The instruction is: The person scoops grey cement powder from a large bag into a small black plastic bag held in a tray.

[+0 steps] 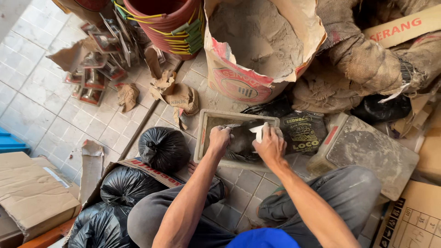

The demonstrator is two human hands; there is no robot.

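A dusty grey rectangular tray (206, 120) sits on the tiled floor in front of me. In it lies a dark plastic bag (242, 143) dusted with grey powder. My left hand (219, 138) grips the bag's left side, fingers closed. My right hand (270, 145) holds the bag's right side together with a small white scoop-like piece (258, 132). Just beyond the tray stands a big open paper sack (239, 85) full of grey powder (257, 34).
Tied black bags (163, 148) lie to my left in a cardboard box (142, 166). A dusty scale (367, 149) stands to the right, a printed black packet (301, 131) beside the tray. Red buckets (170, 23), burlap sacks (363, 64) and cardboard (27, 188) crowd around.
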